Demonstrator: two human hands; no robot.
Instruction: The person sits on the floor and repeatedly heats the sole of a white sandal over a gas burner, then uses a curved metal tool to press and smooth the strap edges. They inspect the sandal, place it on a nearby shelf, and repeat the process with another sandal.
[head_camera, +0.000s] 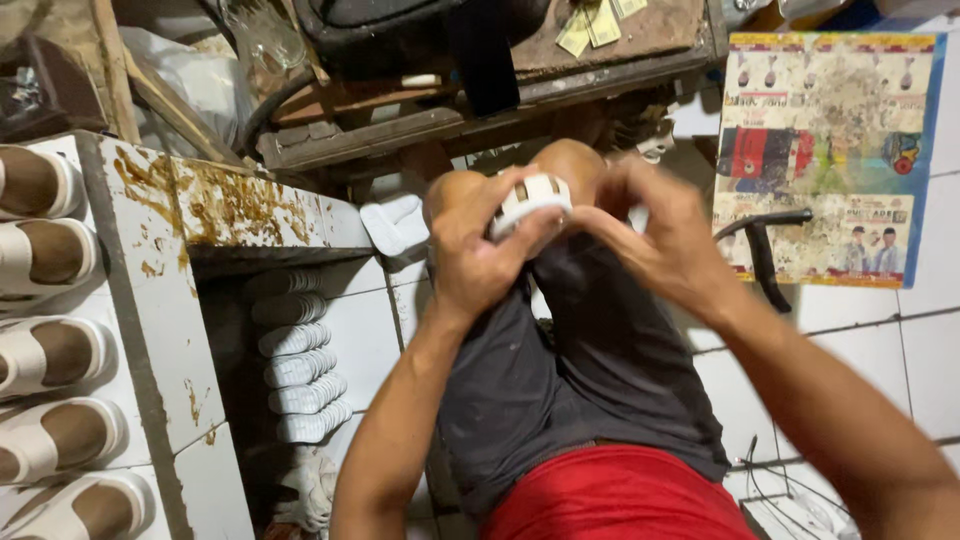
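My left hand (478, 255) and right hand (650, 235) are both clamped on a white sandal (528, 200) with cut-out slots, held above my knees (560, 170); the right one is blurred. More sandals (45, 350) line the glue-stained white shelf (150, 290) to my left.

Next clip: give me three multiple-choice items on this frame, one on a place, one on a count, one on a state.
1. Where is the white sandal held?
A. above the knees
B. on the shelf
C. on the floor

2. How many sandals lie in the column at the left edge?
A. two
B. five
C. nine

3. How is the sandal held?
A. by both hands
B. by one hand
C. untouched

Answers:
1 A, it sits over the bare knees.
2 B, five show on the white bench.
3 A, the left hand and right hand both grip it.
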